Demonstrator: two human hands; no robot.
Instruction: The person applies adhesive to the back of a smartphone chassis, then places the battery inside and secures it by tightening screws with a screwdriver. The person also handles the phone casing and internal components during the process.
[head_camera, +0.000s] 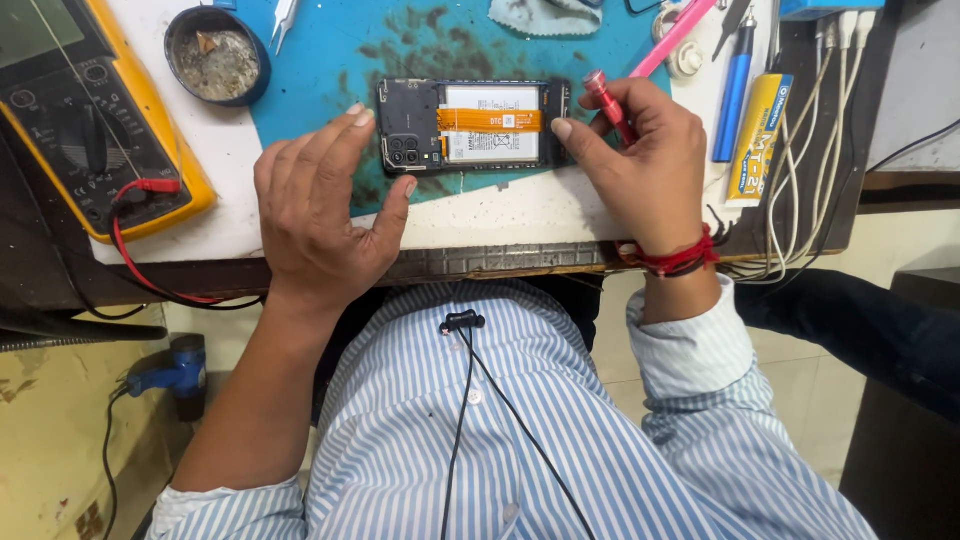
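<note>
An opened phone (480, 125) lies back-up on a blue work mat (330, 60), showing its white battery, an orange flex cable and the camera cluster at its left end. My left hand (320, 200) rests flat with fingers apart at the phone's left end, thumb touching its lower left corner. My right hand (640, 160) grips a red screwdriver (608, 100) at the phone's right end, the index finger pressing on that edge. The tool's tip is hidden behind the hand.
A yellow multimeter (95, 120) with red leads sits at left, a round tin of residue (217, 55) behind it. A blue pen-like tool (735, 85), a yellow glue tube (758, 140), white cables (800, 150) and a pink tool (672, 38) lie at right. Tweezers (284, 18) lie at the back.
</note>
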